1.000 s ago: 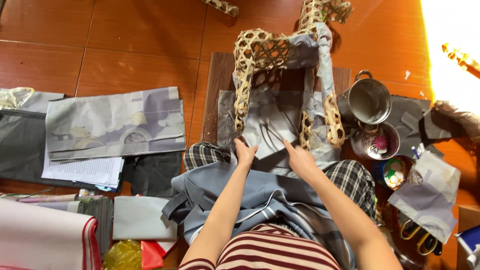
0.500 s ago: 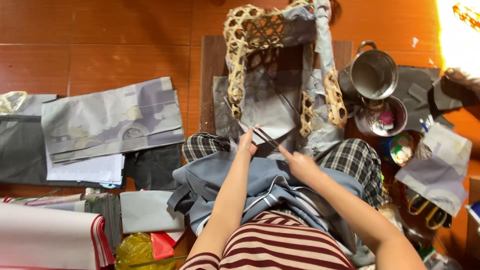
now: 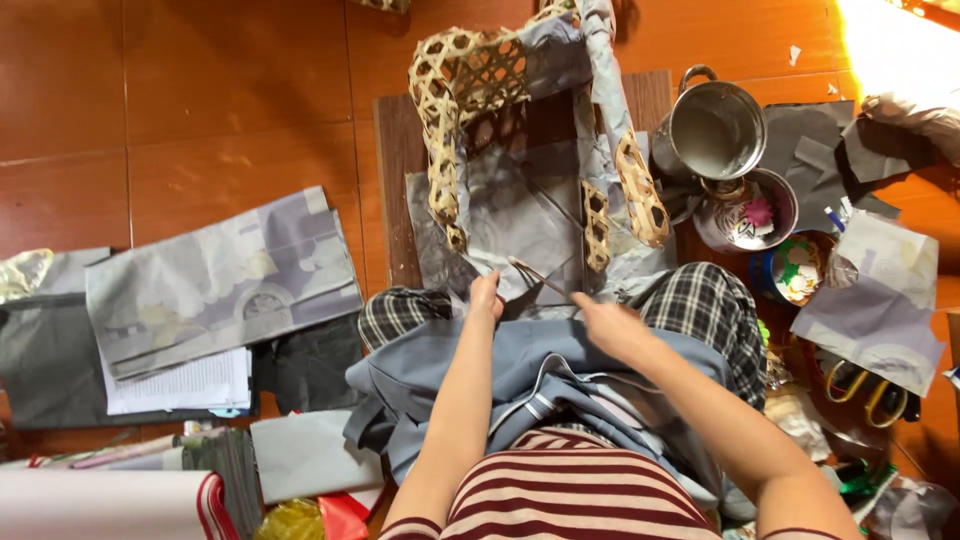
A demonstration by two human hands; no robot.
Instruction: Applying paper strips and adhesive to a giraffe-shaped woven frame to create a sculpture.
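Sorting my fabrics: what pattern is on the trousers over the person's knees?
Black-and-white plaid checked trousers, seen clearly in the head view.

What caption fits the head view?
Seated person's right hand holds a thin stick beside left hand, at a paper-covered woven bamboo frame.

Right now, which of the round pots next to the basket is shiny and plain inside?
The bigger metal pot with handles, farthest from the person. The smaller bowl just below it has pink and white stuff inside, and the round tin looks green and patterned.
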